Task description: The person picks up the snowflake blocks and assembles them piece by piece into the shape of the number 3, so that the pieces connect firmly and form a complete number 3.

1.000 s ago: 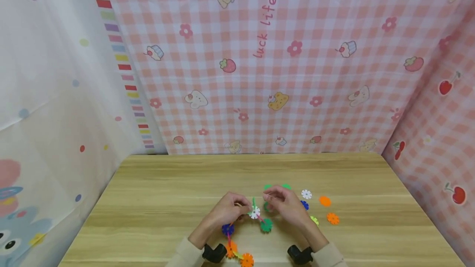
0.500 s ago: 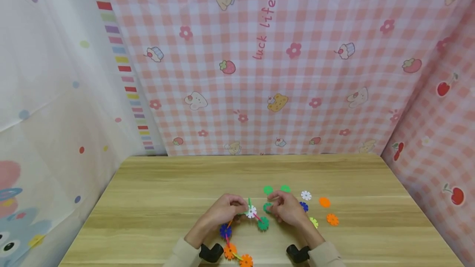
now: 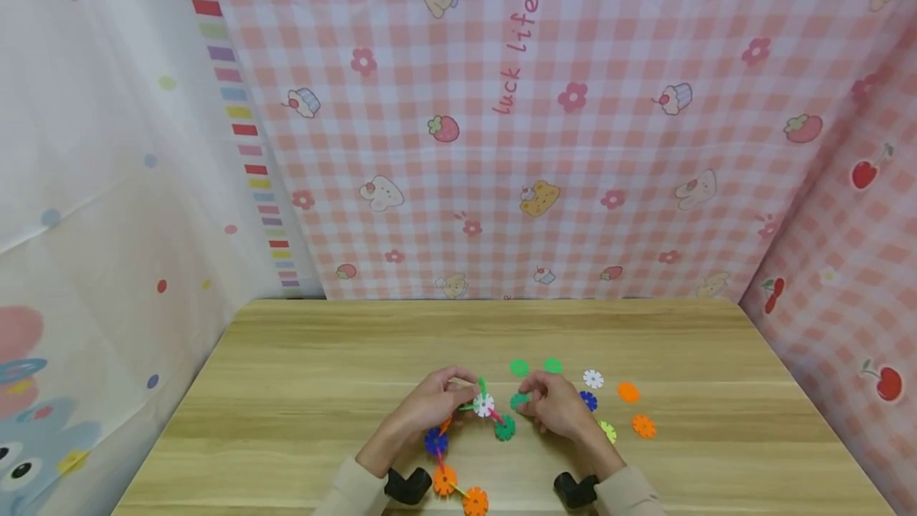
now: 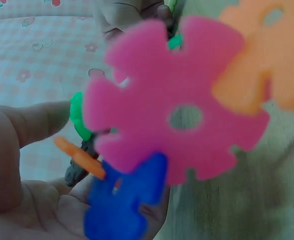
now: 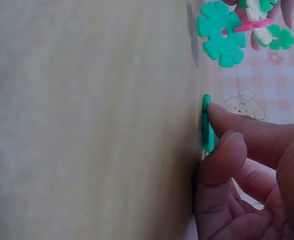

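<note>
Left hand (image 3: 433,406): grasping, with the thumb and fingers pinching a light green disc (image 4: 77,115) in the linked chain.
Chain (image 3: 435,442): hanging from that pinch at its far end and curving back toward the person in front of the left wrist.
Far end of chain: a white disc (image 3: 483,408) is sitting just beside the left fingertips, a second light green piece (image 3: 481,385) is standing up from it, and a pink piece (image 3: 496,416) is joining it to a green disc (image 3: 505,428).
Near end of chain: two orange discs (image 3: 445,482) are trailing by the left wrist, with a thin yellow piece (image 3: 459,490) bridging them.
Right hand (image 3: 560,406): bending its fingers at a loose green disc (image 3: 518,402), the thumb tip touching it; whether the fingers are gripping it, I cannot tell.
Loose green disc: lying flat between the two hands, to the right of the white disc.
Other loose pieces: two bright green discs (image 3: 519,368) are lying beyond the right hand; a loose white disc (image 3: 593,379), a blue disc (image 3: 588,400), a yellow-green disc (image 3: 608,431) and two loose orange discs (image 3: 644,426) are lying to its right.
Table (image 3: 344,349): carrying the loose pieces.
Checked cloth (image 3: 458,173): hanging behind the table.
</note>
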A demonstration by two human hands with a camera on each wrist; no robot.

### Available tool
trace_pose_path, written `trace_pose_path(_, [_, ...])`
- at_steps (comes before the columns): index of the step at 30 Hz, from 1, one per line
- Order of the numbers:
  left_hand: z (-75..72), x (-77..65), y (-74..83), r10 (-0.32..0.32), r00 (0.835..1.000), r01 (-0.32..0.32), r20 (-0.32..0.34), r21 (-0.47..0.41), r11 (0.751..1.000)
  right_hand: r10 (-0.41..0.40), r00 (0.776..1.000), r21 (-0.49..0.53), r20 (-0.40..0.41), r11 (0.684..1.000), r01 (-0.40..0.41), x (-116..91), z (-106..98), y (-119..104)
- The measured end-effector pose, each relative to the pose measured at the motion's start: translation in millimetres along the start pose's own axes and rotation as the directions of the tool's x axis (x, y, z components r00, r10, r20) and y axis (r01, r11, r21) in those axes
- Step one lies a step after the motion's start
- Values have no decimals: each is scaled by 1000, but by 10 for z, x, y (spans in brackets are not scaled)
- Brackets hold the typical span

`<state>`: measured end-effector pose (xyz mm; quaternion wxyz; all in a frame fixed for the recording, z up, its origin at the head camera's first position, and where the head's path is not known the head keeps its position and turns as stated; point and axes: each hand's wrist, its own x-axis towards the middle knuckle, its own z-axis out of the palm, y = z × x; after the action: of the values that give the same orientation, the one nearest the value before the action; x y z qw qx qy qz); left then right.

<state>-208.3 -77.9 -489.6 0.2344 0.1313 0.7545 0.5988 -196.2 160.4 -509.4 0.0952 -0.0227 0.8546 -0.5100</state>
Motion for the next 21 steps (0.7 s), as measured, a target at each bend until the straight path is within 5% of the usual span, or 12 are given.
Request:
trace_pose_path(13, [35, 13, 40, 3, 1000, -3, 17, 5, 1000, -1, 1000, -2, -6, 1000, 1, -24, 5, -39])
trace_pose_path(21, [44, -5, 68, 14, 1000, -14, 21, 6, 1000, 20, 999, 133, -30, 991, -15, -36, 11, -36])
